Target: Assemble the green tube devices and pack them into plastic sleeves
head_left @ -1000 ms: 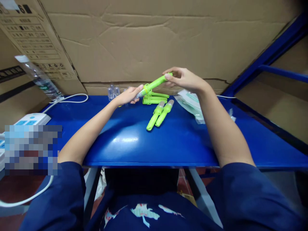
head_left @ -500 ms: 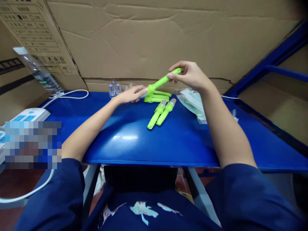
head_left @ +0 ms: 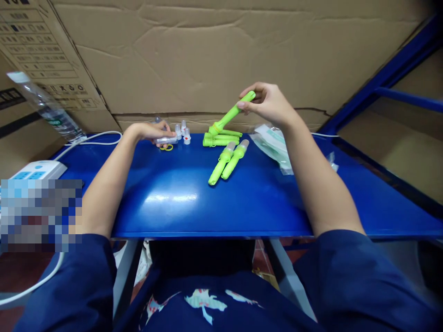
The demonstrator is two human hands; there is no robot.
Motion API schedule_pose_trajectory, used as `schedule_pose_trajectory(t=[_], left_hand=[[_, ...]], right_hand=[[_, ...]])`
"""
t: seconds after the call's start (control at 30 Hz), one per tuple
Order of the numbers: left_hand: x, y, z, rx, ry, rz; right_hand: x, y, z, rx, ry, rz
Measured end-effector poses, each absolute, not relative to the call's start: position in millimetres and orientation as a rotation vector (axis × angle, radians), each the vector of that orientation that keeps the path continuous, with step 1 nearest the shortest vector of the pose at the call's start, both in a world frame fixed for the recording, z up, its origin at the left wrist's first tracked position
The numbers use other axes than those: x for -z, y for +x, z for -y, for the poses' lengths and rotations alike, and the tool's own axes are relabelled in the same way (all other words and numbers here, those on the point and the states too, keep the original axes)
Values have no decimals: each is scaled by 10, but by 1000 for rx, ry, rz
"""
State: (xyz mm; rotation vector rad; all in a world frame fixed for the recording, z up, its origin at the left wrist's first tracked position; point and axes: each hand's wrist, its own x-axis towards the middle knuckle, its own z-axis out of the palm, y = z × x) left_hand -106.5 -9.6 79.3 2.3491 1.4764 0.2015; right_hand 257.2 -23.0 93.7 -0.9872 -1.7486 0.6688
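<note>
My right hand point(head_left: 261, 102) is closed around the upper end of a lime-green plastic tube point(head_left: 231, 115), which slants down to the left. Its lower end has a collar and no clear cap on it. My left hand point(head_left: 154, 131) grips a clear plastic cap point(head_left: 166, 139) lying sideways in the fingers. Small clear pieces with white bases point(head_left: 187, 137) stand just right of that hand, and yellow rings point(head_left: 168, 147) lie below it. Under the held tube are other green tubes point(head_left: 221, 140). Two green tubes with clear caps point(head_left: 226, 161) rest side by side nearer me.
A clear plastic bag point(head_left: 273, 145) lies beside my right forearm on the blue table point(head_left: 221, 207). At the left are a water bottle point(head_left: 50, 110), a white power strip point(head_left: 39, 171) and a white cable point(head_left: 114, 142). A cardboard wall point(head_left: 194, 60) rises behind the table.
My left hand has moved left, away from the green tube, with the clear cap in its fingers. The right hand still holds the tube, now tilted more steeply. The view has shifted slightly.
</note>
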Motion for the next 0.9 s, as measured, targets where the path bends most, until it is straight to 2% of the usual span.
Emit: schedule_pose_trajectory(t=[0.1,0.5,0.8,0.9], left_hand=[[-764,-1122,-19,-113,2334,-1655],[-565,-922,-94,-394,2576,-1671],[-1184,-1044,345,-649,2603,-1761],[-1315,-1180,381,-529,2544,-1907]], right_hand=[[-931,2570,227,-639,-1027,1782],[-905,2565,194,-649,-1029,1795],[-886,2580,162,-650,-1020,1807],[-885,2577,169,-636,-1031,1804]])
